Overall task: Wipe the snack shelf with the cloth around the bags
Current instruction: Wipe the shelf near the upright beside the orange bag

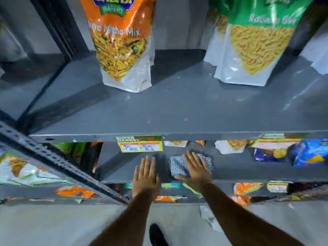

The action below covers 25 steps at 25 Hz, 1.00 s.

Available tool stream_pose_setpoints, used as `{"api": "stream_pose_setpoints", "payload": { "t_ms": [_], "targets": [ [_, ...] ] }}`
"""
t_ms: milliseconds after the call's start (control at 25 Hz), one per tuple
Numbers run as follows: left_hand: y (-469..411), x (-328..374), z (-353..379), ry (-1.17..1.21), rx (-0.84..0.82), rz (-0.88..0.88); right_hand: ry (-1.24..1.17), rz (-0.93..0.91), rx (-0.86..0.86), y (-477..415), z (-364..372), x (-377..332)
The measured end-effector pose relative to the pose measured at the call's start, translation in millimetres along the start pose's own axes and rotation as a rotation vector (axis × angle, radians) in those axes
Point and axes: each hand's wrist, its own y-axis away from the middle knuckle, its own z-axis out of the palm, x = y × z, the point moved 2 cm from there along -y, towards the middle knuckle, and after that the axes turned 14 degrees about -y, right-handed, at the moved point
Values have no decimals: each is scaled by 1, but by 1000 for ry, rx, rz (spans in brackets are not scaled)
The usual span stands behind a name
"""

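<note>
Right hand (195, 172) pressed flat on checked cloth (179, 168), fingers spread, on lower shelf (248, 172). Left hand (145, 176) flat beside it, fingers open, empty.

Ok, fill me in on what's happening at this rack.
A person is wiping a grey shelf in a snack rack. The right hand lies flat on a blue checked cloth, pressing it to the shelf. The left hand rests open beside it, empty. An orange bag and a green bag stand on the shelf above.
</note>
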Motion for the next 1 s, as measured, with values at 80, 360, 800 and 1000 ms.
{"api": "stream_pose_setpoints", "payload": {
  "t_ms": [80,360,800,1000],
  "targets": [
    [-15,-9,13,55,-57,-14,15,25,-28,-7,7,-4],
    [-20,-5,33,40,-131,61,119,29,-110,1,6,-22],
    [23,-2,25,68,-107,111,0,-49,-70,52,6,-33],
    [74,-9,-12,24,51,143,-259,-165,85,78,-33,-86]
  ]
}}
